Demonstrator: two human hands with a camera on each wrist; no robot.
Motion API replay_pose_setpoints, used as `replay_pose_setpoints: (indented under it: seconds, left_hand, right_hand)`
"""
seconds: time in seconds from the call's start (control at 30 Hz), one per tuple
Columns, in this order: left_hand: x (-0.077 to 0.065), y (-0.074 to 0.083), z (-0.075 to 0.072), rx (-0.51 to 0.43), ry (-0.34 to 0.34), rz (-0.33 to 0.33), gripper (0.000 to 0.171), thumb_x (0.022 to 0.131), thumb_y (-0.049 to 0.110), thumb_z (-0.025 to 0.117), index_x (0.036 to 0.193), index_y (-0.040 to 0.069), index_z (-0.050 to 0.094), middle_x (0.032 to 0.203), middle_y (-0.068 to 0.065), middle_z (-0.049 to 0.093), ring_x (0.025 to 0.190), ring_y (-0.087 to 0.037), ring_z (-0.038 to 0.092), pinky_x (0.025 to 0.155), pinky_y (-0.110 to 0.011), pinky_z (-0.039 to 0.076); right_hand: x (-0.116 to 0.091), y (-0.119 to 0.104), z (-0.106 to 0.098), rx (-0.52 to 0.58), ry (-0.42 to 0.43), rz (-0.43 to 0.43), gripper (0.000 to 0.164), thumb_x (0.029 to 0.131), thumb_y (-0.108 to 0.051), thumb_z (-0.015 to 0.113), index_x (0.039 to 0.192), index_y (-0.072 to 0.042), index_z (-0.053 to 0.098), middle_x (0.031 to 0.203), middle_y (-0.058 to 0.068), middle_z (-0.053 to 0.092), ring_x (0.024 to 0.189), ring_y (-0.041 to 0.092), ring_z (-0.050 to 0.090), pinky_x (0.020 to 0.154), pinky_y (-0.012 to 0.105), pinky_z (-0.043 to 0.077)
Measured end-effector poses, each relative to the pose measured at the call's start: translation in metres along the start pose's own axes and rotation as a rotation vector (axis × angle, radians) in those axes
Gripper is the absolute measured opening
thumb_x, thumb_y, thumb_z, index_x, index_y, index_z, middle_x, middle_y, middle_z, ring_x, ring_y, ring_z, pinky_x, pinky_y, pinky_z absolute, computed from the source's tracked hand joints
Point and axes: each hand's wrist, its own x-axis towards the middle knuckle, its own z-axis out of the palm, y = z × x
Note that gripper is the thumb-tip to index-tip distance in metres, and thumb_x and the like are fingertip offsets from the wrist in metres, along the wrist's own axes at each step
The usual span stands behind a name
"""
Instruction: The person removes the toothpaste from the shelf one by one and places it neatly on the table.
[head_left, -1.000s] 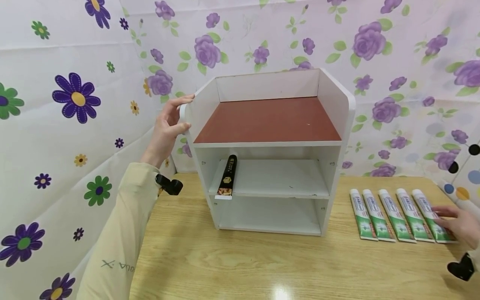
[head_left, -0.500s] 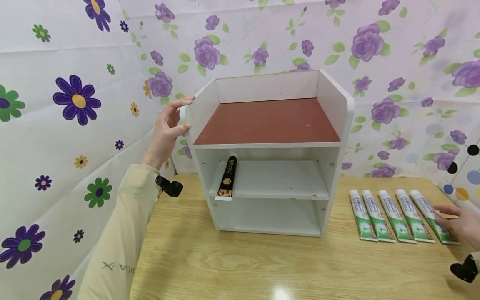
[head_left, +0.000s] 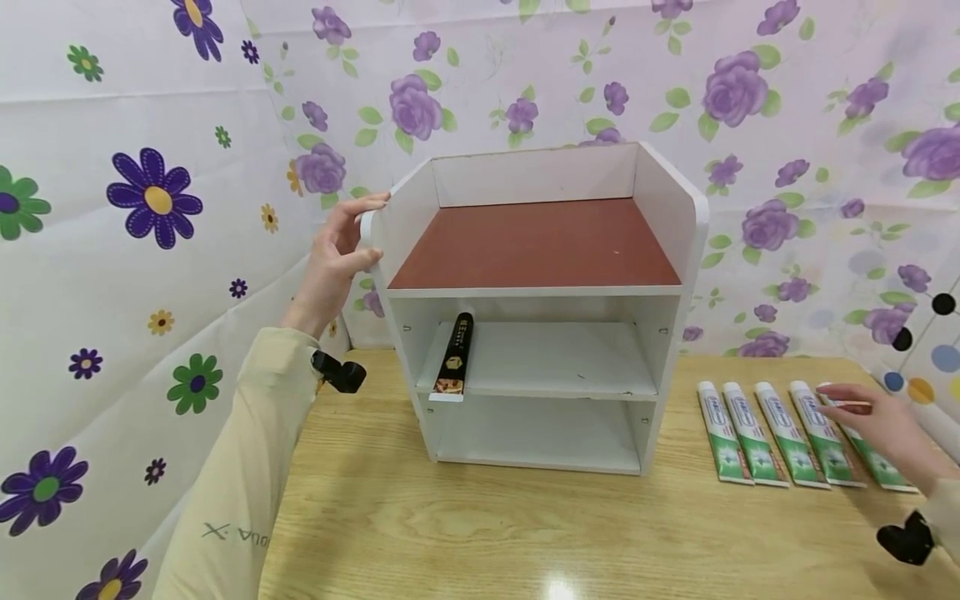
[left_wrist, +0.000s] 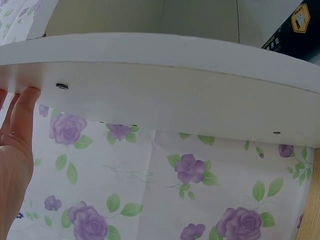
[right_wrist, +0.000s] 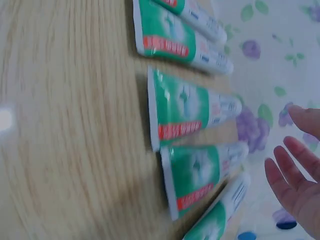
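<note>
My left hand (head_left: 333, 250) grips the upper front corner of the left side panel of a small white shelf unit (head_left: 525, 292), thumb at the front edge and fingers over the top. The left wrist view shows its fingertips against the panel's outer face (left_wrist: 165, 95). On the middle shelf lies a black tube (head_left: 453, 362), its flat end jutting over the front edge. My right hand (head_left: 885, 421) hovers with loose fingers over the rightmost of several white-and-green toothpaste tubes (head_left: 783, 433), partly hiding it. Nothing is between its fingers in the right wrist view.
The shelf unit stands on a light wooden table (head_left: 480, 533), with a reddish-brown top board (head_left: 536, 243) between raised sides. To its right the toothpaste tubes lie in a slanted row, caps toward the back. Flowered cloth (head_left: 510, 75) hangs behind and at the left.
My right hand has left the lower part of the rightmost toothpaste tube and moved up and left, toward the cap ends. The left hand, shelf unit and black tube have stayed put.
</note>
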Motion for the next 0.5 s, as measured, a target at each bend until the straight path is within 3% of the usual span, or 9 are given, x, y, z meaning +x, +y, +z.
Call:
replay_pose_setpoints:
  seconds: [0.07,0.17,0.27,0.5]
  left_hand:
    - [0.0,0.0,0.0,0.002,-0.001,0.0,0.051,0.074,-0.016,0.046,0.119,0.008,0.053,0.137,-0.01,0.036,0.121,-0.029,0.032,0.074,-0.029,0.042]
    - [0.0,-0.001,0.0,0.008,0.002,0.001,0.051,0.074,-0.015,0.046,0.119,0.008,0.053,0.137,-0.01,0.036,0.121,-0.029,0.032,0.075,-0.029,0.042]
    - [0.0,-0.001,0.0,0.011,0.003,0.0,0.051,0.074,-0.015,0.046,0.119,0.008,0.053,0.137,-0.01,0.036,0.121,-0.029,0.032,0.076,-0.03,0.041]
    - [0.0,-0.001,-0.001,0.014,-0.004,0.005,0.051,0.075,-0.015,0.046,0.119,0.008,0.053,0.137,-0.01,0.035,0.122,-0.028,0.032,0.076,-0.03,0.041]
  right_hand:
    - [-0.001,-0.012,0.001,0.008,-0.037,-0.056,0.045,0.091,-0.026,0.054,0.12,0.008,0.049,0.113,0.032,0.047,0.093,0.04,0.05,0.065,0.046,0.045]
    - [-0.002,-0.03,0.003,0.0,-0.064,-0.133,0.036,0.089,-0.023,0.057,0.114,0.004,0.055,0.106,0.022,0.055,0.084,0.014,0.056,0.061,0.034,0.048]
    - [-0.004,-0.047,0.004,0.017,-0.117,-0.196,0.03,0.089,-0.02,0.058,0.111,0.0,0.058,0.104,0.012,0.058,0.08,-0.005,0.051,0.061,0.026,0.047]
    - [-0.006,-0.086,0.012,0.008,-0.247,-0.373,0.018,0.087,-0.013,0.059,0.104,-0.008,0.064,0.102,0.011,0.06,0.081,0.005,0.056,0.062,0.027,0.048]
